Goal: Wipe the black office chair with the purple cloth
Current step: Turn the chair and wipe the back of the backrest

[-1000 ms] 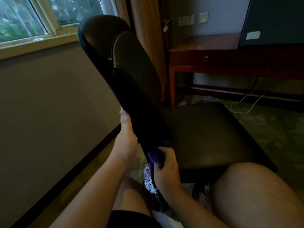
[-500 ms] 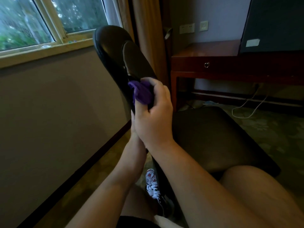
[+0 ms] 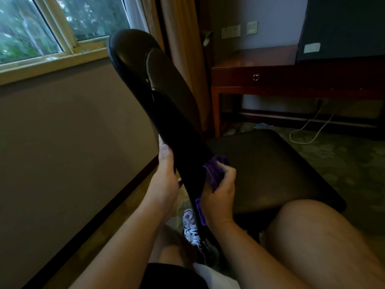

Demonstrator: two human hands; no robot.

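Observation:
The black office chair's backrest [image 3: 158,97] rises edge-on through the middle of the view, with its dark seat [image 3: 266,167] spreading to the right. My left hand [image 3: 166,180] grips the backrest's left edge low down. My right hand [image 3: 218,195] is closed on the purple cloth [image 3: 214,172] and presses it against the lower right side of the backrest. Part of the cloth hangs below my palm.
A wall with a window [image 3: 52,34] stands close on the left. A red-brown wooden desk [image 3: 270,76] with a dark screen is behind the seat, a white cable [image 3: 308,132] on the carpet. My knee [image 3: 325,243] and a sneaker [image 3: 190,228] are below.
My right hand has slid the purple cloth from high on the backrest down to its lower part. My left hand has kept its grip on the left edge.

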